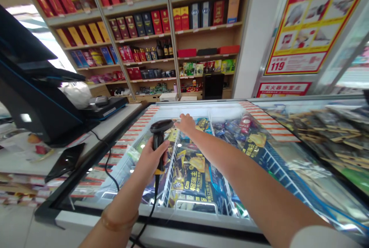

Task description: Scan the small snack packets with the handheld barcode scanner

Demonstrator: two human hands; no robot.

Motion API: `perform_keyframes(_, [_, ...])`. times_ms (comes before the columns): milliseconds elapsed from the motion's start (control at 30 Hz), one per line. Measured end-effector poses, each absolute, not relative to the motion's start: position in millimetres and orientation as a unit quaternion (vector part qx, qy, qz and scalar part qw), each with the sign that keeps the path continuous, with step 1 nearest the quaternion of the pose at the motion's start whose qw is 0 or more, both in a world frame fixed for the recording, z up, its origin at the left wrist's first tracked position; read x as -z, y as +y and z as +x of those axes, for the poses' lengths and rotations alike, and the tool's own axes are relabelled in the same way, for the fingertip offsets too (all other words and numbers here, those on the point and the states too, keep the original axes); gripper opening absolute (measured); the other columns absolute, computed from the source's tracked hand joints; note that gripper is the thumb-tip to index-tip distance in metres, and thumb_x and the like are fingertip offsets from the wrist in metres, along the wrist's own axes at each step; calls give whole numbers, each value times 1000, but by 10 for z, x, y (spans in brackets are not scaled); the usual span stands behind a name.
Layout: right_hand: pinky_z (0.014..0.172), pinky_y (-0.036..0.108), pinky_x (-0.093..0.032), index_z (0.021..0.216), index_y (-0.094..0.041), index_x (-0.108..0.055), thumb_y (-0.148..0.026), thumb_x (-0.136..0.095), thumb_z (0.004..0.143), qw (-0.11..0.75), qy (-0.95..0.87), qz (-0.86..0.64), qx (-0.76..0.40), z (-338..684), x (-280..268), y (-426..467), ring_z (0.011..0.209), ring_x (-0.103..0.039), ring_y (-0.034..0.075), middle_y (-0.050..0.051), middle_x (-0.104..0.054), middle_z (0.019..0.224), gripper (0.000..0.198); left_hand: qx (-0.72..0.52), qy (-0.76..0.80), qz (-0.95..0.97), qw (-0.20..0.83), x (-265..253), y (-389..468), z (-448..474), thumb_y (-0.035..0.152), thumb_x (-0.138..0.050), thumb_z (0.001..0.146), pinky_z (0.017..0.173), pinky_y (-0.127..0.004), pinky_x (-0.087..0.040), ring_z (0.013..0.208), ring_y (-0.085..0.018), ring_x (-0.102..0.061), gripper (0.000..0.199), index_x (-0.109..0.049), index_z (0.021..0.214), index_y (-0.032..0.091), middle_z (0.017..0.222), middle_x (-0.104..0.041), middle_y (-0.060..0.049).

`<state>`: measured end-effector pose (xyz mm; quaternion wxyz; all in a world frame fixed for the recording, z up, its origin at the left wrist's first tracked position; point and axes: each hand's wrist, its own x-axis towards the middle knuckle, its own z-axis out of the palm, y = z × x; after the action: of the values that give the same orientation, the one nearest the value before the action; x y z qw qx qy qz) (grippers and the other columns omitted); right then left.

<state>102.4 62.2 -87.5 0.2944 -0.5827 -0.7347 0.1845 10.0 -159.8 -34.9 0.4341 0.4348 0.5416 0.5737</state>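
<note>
1. Left hand (152, 156) grasps the barcode scanner (159, 134) by its handle, the natural hold; likely light, stiff, somewhat fragile.
2. Scanner is above the chest freezer (184, 107), cable (156, 194) hanging across its front edge.
3. Right hand (186, 124) extends toward the far edge; grip unclear.

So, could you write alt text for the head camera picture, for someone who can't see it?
A person's left hand grips a black handheld scanner above a chest freezer of colourful packets, while the right hand stretches toward the freezer's far side. Behind stand shelves of boxes.
</note>
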Motion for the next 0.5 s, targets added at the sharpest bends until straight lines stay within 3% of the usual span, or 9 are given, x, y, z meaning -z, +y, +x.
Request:
perform_keyframes(100, [117,48,-33,142,-29,-59,-45,-66,91,188,-882,-423,-88,996,940,507,147,-36,32,11,-46,156,54,-570,548,433,432,316,-1619,107,50,-81,67,43,-20,-37,42,-9,-46,49,-48,90,22,51,-52,9])
perform_keyframes(200, [120,57,-23,142,-34,-60,-41,-51,100,108,-924,-360,-73,876,1040,471,155,-21,33,5,-36,164,44,-563,552,435,435,296,-1640,106,50,-81,66,42,-20,-36,43,-10,-47,50,-48,90,22,50,-52,9])
perform_keyframes(333, [121,60,-21,144,-30,-59,-40,-40,103,112,-897,-418,-90,747,1079,562,155,-21,35,6,-37,164,47,-559,553,439,434,315,-1627,117,50,-80,68,42,-20,-36,42,-9,-46,48,-49,91,22,52,-53,8])
perform_keyframes(500, [122,57,-22,148,-22,-56,-36,-47,99,112,-884,-443,-102,758,985,709,155,-22,35,10,-36,164,51,-566,545,431,443,394,-1568,158,49,-80,68,42,-21,-37,42,-8,-45,47,-50,90,22,56,-55,8])
